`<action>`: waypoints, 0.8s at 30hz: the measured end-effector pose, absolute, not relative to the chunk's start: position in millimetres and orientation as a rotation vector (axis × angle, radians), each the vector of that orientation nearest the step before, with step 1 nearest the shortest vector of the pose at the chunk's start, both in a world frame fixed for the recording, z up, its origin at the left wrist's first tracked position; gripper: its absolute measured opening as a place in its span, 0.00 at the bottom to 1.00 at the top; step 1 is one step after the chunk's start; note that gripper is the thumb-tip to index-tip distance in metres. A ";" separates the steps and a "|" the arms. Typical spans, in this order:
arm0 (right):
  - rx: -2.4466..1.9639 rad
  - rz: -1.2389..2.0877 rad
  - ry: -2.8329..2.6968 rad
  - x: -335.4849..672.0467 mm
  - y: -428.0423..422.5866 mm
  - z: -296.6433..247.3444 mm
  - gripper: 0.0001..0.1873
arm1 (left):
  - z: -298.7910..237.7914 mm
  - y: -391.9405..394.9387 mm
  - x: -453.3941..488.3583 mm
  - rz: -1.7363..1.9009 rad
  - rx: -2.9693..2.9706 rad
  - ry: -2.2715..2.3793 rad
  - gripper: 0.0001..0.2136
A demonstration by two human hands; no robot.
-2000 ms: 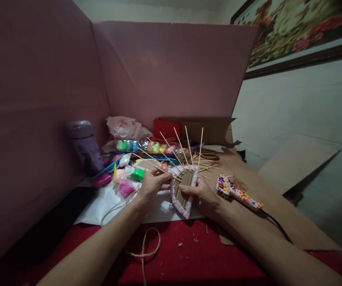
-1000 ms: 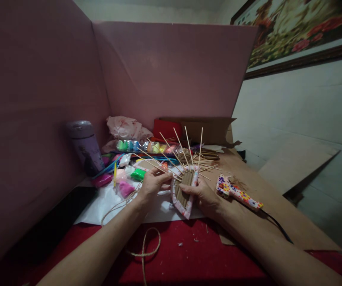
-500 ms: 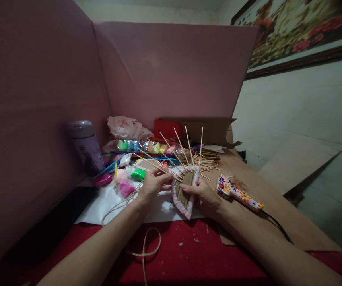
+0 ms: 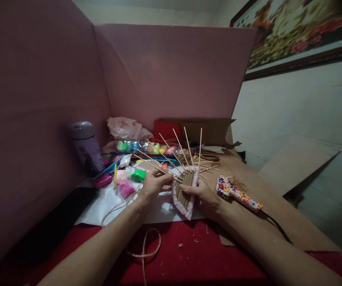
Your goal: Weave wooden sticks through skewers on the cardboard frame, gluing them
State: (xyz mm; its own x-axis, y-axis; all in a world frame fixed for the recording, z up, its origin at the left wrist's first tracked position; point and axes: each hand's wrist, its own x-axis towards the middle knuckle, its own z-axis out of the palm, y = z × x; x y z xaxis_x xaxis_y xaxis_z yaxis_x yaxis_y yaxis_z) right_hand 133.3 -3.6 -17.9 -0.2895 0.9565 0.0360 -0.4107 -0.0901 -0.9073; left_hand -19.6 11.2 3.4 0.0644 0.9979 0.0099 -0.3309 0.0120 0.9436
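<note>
A rounded cardboard piece (image 4: 185, 197) with a pale, pink-patterned covered rim is held above the white sheet. Several thin wooden sticks (image 4: 177, 143) fan out from its upper and left edge. My right hand (image 4: 204, 195) grips its right side, thumb flat on the cardboard face and fingers behind. On the left, my left hand (image 4: 155, 184) pinches one low stick (image 4: 156, 163) close to where it meets the cardboard. The fingers behind the piece are hidden.
A flower-patterned glue gun (image 4: 239, 194) lies on brown cardboard at right, its cable trailing. Twine (image 4: 151, 252) loops over the red cloth (image 4: 185, 258). Loose sticks, bright clay packs (image 4: 138, 174) and a purple bottle (image 4: 86, 149) stand or lie behind. Pink panels rise at the back and left.
Almost nothing differs. Both hands keep the same hold on the cardboard and stick, and the view has shifted very slightly.
</note>
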 end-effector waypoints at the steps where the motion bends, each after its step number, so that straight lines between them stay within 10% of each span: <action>1: -0.738 1.619 -1.060 133.2 -3.8 -17.8 0.17 | 3.0 11.4 -19.6 1.302 0.988 0.908 0.14; 24: -0.674 1.635 -1.033 132.3 -2.7 -20.0 0.14 | -0.2 12.0 -18.0 1.376 0.961 0.927 0.15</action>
State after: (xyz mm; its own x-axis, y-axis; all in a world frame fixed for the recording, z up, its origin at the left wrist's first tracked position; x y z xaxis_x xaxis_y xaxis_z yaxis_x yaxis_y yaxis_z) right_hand 132.3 -2.7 -20.0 -0.3016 0.9512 0.0647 -0.4670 -0.0882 -0.8799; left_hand -18.0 12.0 -0.2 -0.0035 0.9996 0.0273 -0.3505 -0.0268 0.9362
